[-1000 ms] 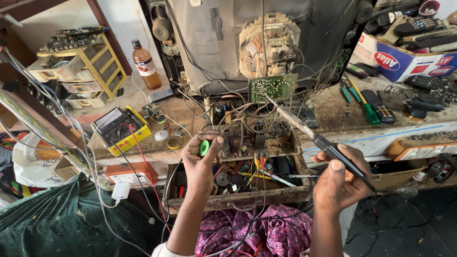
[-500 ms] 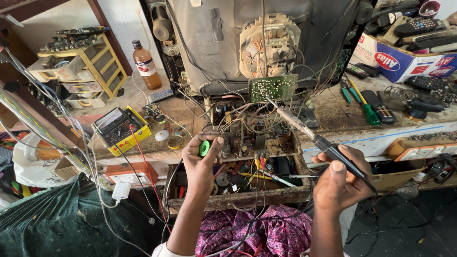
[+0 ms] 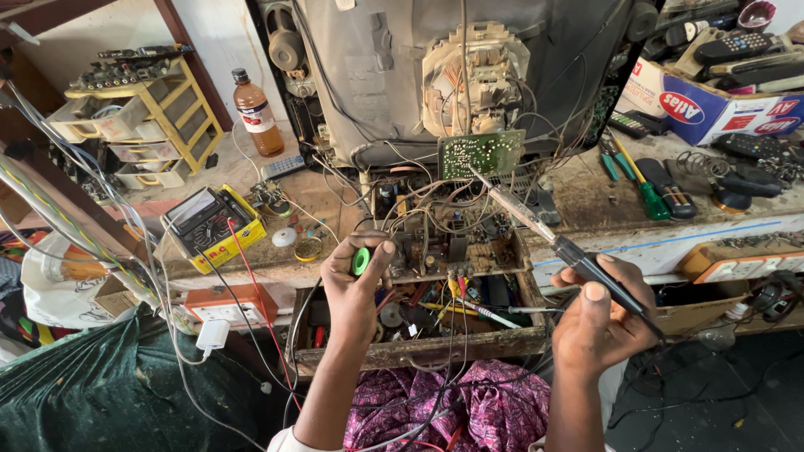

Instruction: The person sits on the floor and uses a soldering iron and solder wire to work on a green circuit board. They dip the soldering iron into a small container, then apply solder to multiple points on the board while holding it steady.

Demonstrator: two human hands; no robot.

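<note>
My left hand [image 3: 353,285] pinches a small green spool of solder [image 3: 360,260] just in front of the open chassis of an old tube television [image 3: 469,75]. My right hand [image 3: 601,314] grips the black handle of a soldering iron [image 3: 544,228]. Its metal tip points up and left to a small green circuit board [image 3: 481,153] on the neck of the picture tube. Below the board lies the main board [image 3: 444,234], tangled in wires and components.
A yellow multimeter [image 3: 211,228] with red and black leads sits left, beside a brown bottle [image 3: 255,114] and a yellow drawer rack [image 3: 138,117]. Green-handled screwdrivers [image 3: 641,180] and a box of remote controls [image 3: 720,75] lie right. An open drawer of tools [image 3: 419,351] is below my hands.
</note>
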